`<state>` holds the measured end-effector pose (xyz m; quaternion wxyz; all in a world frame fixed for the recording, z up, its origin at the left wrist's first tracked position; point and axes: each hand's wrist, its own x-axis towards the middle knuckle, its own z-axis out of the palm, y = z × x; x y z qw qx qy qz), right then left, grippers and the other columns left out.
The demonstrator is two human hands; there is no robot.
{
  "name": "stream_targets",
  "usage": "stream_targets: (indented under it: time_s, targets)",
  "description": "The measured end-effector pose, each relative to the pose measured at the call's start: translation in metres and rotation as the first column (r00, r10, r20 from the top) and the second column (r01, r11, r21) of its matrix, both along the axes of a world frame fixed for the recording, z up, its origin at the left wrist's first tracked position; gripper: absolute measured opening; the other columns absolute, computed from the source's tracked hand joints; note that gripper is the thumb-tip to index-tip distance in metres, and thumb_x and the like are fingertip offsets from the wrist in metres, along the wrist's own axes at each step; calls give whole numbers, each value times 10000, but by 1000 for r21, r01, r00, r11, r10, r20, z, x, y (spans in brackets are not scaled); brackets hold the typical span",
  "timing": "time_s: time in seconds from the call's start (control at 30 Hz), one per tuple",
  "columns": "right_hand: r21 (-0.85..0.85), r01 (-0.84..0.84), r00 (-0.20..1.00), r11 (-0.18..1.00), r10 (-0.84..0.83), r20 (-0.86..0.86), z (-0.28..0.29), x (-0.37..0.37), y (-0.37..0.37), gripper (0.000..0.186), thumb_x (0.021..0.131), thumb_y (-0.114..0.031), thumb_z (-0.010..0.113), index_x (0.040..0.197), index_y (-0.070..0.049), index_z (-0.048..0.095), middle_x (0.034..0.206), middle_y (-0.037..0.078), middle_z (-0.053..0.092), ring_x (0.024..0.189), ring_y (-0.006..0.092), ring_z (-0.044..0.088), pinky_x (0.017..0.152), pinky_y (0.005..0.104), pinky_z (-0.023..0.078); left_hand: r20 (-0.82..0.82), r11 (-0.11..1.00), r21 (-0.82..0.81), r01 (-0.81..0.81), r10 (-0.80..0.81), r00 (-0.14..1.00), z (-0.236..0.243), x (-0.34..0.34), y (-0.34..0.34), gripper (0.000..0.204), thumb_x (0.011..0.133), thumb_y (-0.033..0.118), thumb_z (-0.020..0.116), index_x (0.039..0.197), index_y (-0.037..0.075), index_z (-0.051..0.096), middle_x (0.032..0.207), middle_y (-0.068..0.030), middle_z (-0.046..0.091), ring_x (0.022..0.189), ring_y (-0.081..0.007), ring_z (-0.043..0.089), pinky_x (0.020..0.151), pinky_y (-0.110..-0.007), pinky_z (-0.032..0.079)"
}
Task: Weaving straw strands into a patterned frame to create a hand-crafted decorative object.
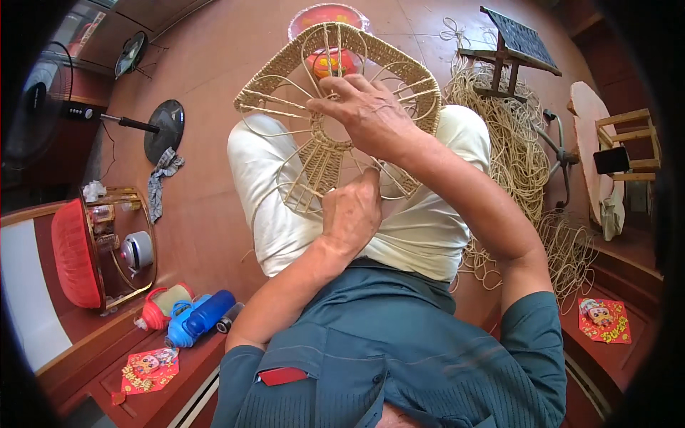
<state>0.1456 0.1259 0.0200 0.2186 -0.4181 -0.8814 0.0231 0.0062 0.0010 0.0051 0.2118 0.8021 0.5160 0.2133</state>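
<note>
A half-woven wicker piece (412,65) of tan twisted cord rests across my lap, with a broad braided band along its outer side. Looped spokes run from that band to a small ring near its middle, and a densely woven wedge fills the near part. My right hand (371,114) reaches over the ring from the right, its fingers bent round the upper spokes. Below the ring, my left hand (351,214) pinches a cord of the piece between thumb and fingertips. The fingers partly hide the strands they hold.
A heap of loose cord (510,143) spreads over the floor at my right, beside a low stool (510,50). A red and pink round container (328,18) stands ahead. Left are a standing fan (164,132), a grey rag (163,178) and blue bottles (207,314).
</note>
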Motion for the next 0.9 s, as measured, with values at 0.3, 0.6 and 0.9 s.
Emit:
stream_targets:
  time_s: [0.3, 0.6, 0.9]
  targets:
    - [223, -190, 970, 956, 147, 196, -7, -20, 37, 720, 905, -177, 705, 1601, -248, 540, 1417, 90, 604, 1349, 285, 560, 1135, 499, 427, -26, 997, -25, 68, -69, 997, 2, 9, -23, 97, 981, 117, 624, 994, 127, 720, 724, -201, 716, 651, -401, 736, 593, -529, 576]
    - [5, -144, 961, 990, 138, 238, -3, -7, 63, 600, 954, -189, 635, 1551, -210, 583, 1189, 83, 662, 1011, 254, 731, 990, 474, 484, 40, 983, -65, 173, -170, 985, 10, 7, -40, 125, 1026, 118, 607, 1096, 100, 709, 887, -177, 768, 778, -391, 763, 666, -508, 593]
    - [26, 347, 937, 938, -345, -51, 35, 67, 114, 267, 863, -344, 837, 1069, -179, 796, 1267, 82, 726, 1037, 314, 768, 882, 485, 608, -47, 998, 22, -59, 60, 997, 13, -97, -57, 308, 1048, 138, 597, 1338, 71, 676, 1029, -159, 777, 846, -389, 761, 730, -504, 615]
